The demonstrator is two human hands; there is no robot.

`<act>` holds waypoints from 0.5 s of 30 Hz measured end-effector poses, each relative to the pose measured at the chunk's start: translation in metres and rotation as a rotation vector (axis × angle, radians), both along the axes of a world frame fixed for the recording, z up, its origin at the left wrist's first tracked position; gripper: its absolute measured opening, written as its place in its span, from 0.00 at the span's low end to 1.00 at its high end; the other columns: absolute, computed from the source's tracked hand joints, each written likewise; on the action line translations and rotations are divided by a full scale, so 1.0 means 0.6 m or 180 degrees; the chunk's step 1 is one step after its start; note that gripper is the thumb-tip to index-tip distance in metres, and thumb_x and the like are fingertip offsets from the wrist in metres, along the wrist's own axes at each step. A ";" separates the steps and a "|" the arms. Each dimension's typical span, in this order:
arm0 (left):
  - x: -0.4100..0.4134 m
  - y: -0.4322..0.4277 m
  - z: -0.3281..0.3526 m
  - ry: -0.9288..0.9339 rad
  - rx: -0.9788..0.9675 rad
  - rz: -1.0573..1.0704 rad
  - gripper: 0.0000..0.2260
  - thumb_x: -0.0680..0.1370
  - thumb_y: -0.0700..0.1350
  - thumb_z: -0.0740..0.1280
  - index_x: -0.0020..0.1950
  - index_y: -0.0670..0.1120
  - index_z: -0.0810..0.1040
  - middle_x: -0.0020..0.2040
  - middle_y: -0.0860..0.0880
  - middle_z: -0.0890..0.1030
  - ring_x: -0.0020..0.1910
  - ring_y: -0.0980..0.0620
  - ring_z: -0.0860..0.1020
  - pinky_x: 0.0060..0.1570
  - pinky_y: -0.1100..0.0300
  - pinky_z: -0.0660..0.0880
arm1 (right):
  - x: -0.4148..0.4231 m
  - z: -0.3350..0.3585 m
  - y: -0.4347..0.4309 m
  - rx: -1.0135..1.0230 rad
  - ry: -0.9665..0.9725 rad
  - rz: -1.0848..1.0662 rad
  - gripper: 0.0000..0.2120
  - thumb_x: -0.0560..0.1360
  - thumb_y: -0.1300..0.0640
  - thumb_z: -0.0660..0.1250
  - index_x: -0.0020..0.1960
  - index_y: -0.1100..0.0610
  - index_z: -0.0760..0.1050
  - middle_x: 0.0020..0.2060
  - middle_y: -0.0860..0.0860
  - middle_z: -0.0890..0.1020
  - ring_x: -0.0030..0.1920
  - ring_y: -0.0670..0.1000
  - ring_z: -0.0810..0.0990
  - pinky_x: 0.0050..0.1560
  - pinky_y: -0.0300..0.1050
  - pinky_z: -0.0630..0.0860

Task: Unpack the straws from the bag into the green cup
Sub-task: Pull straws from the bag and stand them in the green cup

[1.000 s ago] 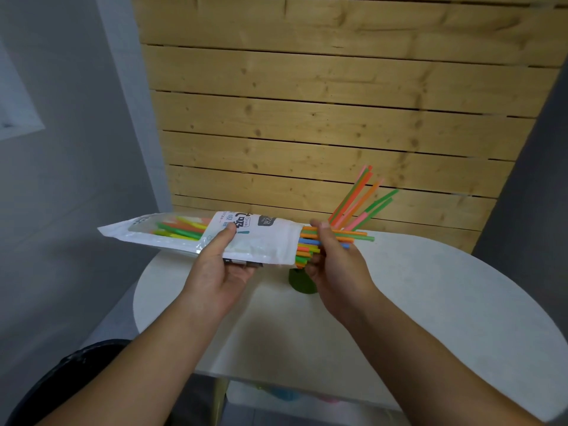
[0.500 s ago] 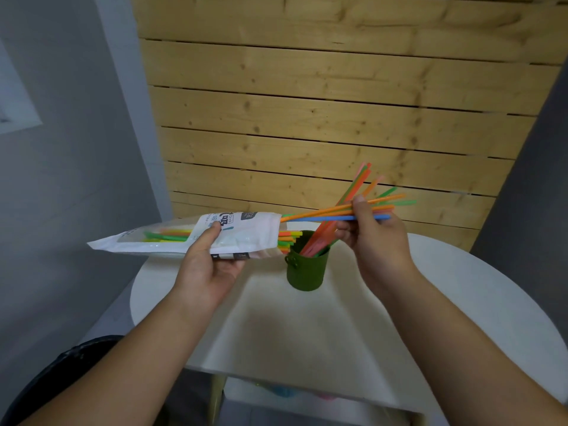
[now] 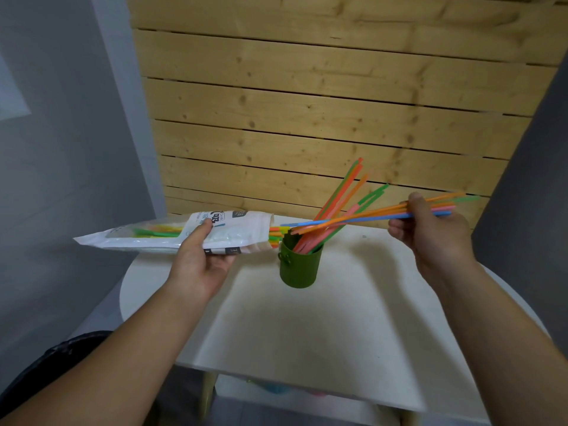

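My left hand [image 3: 199,259] grips a white plastic bag [image 3: 239,230] lying level in the air, its open mouth facing right toward the green cup [image 3: 299,265]. Several coloured straws still lie inside the bag, and their ends poke out at the mouth. The cup stands on the white table [image 3: 353,327] and holds several orange, pink and green straws [image 3: 341,192] leaning to the right. My right hand [image 3: 430,232] pinches a bunch of straws [image 3: 362,216] held nearly level above and right of the cup, fully out of the bag.
A wooden slat wall [image 3: 307,118] rises right behind the table. Grey walls stand at both sides. A black bin [image 3: 46,373] sits on the floor at the lower left. Coloured items show dimly on a shelf under the table.
My right hand has pulled a bunch of straws out of the bag and moved it right. The bag has shifted slightly left, uncovering the cup.
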State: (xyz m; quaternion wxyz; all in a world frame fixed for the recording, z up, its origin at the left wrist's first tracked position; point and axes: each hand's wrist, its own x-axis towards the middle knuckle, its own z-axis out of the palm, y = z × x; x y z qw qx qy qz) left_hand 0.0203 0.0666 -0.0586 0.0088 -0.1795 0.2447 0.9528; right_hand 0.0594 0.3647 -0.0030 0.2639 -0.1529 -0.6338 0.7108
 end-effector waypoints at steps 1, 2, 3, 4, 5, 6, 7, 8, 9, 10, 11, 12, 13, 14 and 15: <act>0.000 0.000 -0.001 0.0000 -0.0005 -0.0008 0.17 0.78 0.38 0.71 0.66 0.42 0.75 0.57 0.41 0.85 0.54 0.42 0.85 0.37 0.49 0.83 | 0.001 -0.001 -0.002 0.0136 -0.0046 -0.0018 0.12 0.81 0.54 0.64 0.43 0.60 0.78 0.35 0.58 0.82 0.28 0.47 0.83 0.35 0.41 0.83; 0.001 0.001 -0.001 0.0007 -0.0014 -0.0021 0.17 0.78 0.38 0.71 0.66 0.42 0.75 0.58 0.41 0.85 0.55 0.42 0.85 0.37 0.49 0.83 | 0.002 -0.001 -0.004 0.0252 -0.0083 -0.0033 0.12 0.81 0.54 0.64 0.42 0.59 0.78 0.34 0.58 0.82 0.27 0.47 0.83 0.37 0.43 0.84; 0.001 0.001 -0.002 0.0017 -0.0027 -0.0032 0.18 0.78 0.38 0.71 0.67 0.42 0.75 0.58 0.41 0.85 0.55 0.41 0.85 0.38 0.48 0.83 | 0.002 0.000 -0.008 0.0334 -0.0106 -0.0049 0.12 0.81 0.54 0.64 0.42 0.59 0.78 0.32 0.57 0.82 0.26 0.47 0.82 0.40 0.46 0.84; 0.002 0.001 -0.002 0.0023 -0.0034 -0.0040 0.18 0.78 0.38 0.71 0.67 0.42 0.75 0.58 0.41 0.85 0.55 0.41 0.85 0.39 0.47 0.84 | 0.002 0.001 -0.012 0.0387 -0.0120 -0.0073 0.13 0.81 0.54 0.65 0.41 0.59 0.78 0.30 0.57 0.82 0.25 0.48 0.82 0.42 0.49 0.84; 0.003 0.001 -0.002 0.0022 -0.0039 -0.0047 0.18 0.78 0.38 0.71 0.67 0.42 0.75 0.58 0.40 0.85 0.55 0.41 0.85 0.40 0.46 0.84 | 0.002 0.003 -0.015 0.0438 -0.0131 -0.0100 0.13 0.81 0.54 0.65 0.40 0.59 0.78 0.29 0.56 0.81 0.25 0.48 0.82 0.43 0.51 0.84; 0.004 0.002 -0.001 0.0019 -0.0039 -0.0057 0.18 0.78 0.38 0.71 0.67 0.42 0.75 0.58 0.40 0.85 0.55 0.41 0.85 0.41 0.45 0.84 | 0.002 0.004 -0.018 0.0500 -0.0145 -0.0117 0.14 0.81 0.54 0.64 0.40 0.59 0.79 0.28 0.56 0.81 0.24 0.49 0.81 0.43 0.52 0.84; 0.004 0.002 0.000 0.0016 -0.0043 -0.0060 0.17 0.78 0.37 0.71 0.66 0.42 0.75 0.58 0.40 0.85 0.55 0.41 0.85 0.42 0.45 0.84 | 0.002 0.007 -0.021 0.0579 -0.0160 -0.0122 0.14 0.81 0.54 0.64 0.39 0.59 0.79 0.29 0.56 0.81 0.24 0.49 0.81 0.43 0.52 0.84; 0.005 0.001 0.001 0.0014 -0.0044 -0.0060 0.17 0.78 0.37 0.71 0.66 0.42 0.75 0.58 0.40 0.85 0.55 0.41 0.85 0.41 0.45 0.84 | 0.002 0.009 -0.024 0.0675 -0.0167 -0.0120 0.14 0.81 0.54 0.64 0.39 0.58 0.79 0.29 0.56 0.81 0.23 0.49 0.81 0.42 0.51 0.84; 0.005 0.001 0.001 0.0011 -0.0048 -0.0057 0.16 0.78 0.37 0.71 0.65 0.42 0.75 0.57 0.40 0.85 0.55 0.41 0.85 0.40 0.45 0.84 | 0.003 0.012 -0.027 0.0773 -0.0155 -0.0113 0.14 0.81 0.54 0.64 0.39 0.58 0.79 0.29 0.57 0.81 0.23 0.49 0.81 0.40 0.50 0.85; 0.006 0.000 0.002 0.0011 -0.0049 -0.0056 0.16 0.78 0.37 0.71 0.65 0.42 0.75 0.57 0.40 0.85 0.55 0.41 0.85 0.39 0.46 0.84 | 0.003 0.014 -0.030 0.0863 -0.0128 -0.0100 0.15 0.81 0.53 0.64 0.39 0.58 0.78 0.29 0.57 0.81 0.23 0.49 0.80 0.39 0.50 0.85; 0.006 -0.001 0.002 0.0014 -0.0050 -0.0052 0.16 0.78 0.37 0.71 0.65 0.42 0.75 0.57 0.41 0.85 0.54 0.42 0.85 0.38 0.47 0.83 | 0.002 0.017 -0.031 0.0927 -0.0098 -0.0089 0.15 0.81 0.53 0.63 0.38 0.58 0.78 0.28 0.57 0.81 0.23 0.49 0.80 0.38 0.50 0.84; 0.006 -0.002 0.003 0.0014 -0.0045 -0.0041 0.15 0.78 0.37 0.71 0.64 0.42 0.75 0.56 0.41 0.85 0.54 0.42 0.85 0.38 0.48 0.83 | 0.001 0.020 -0.031 0.0955 -0.0071 -0.0095 0.15 0.81 0.53 0.63 0.38 0.58 0.78 0.28 0.57 0.81 0.23 0.50 0.80 0.37 0.50 0.84; 0.006 -0.004 0.003 0.0013 -0.0037 -0.0024 0.15 0.78 0.37 0.71 0.64 0.42 0.76 0.55 0.41 0.86 0.53 0.42 0.85 0.38 0.49 0.83 | -0.001 0.023 -0.030 0.0938 -0.0048 -0.0120 0.16 0.81 0.53 0.63 0.38 0.58 0.78 0.28 0.57 0.80 0.23 0.50 0.80 0.36 0.50 0.84; 0.006 -0.006 0.003 0.0016 -0.0034 -0.0007 0.15 0.78 0.37 0.71 0.64 0.42 0.76 0.54 0.41 0.87 0.52 0.43 0.86 0.38 0.50 0.83 | -0.003 0.027 -0.026 0.0867 -0.0029 -0.0162 0.16 0.81 0.53 0.64 0.38 0.59 0.78 0.28 0.57 0.80 0.23 0.50 0.80 0.36 0.50 0.84; 0.007 -0.009 0.003 0.0023 -0.0038 0.0012 0.14 0.78 0.37 0.71 0.63 0.42 0.77 0.52 0.42 0.87 0.51 0.43 0.86 0.38 0.50 0.83 | -0.005 0.029 -0.022 0.0747 -0.0019 -0.0202 0.16 0.81 0.54 0.64 0.38 0.59 0.77 0.28 0.57 0.80 0.23 0.50 0.80 0.37 0.50 0.83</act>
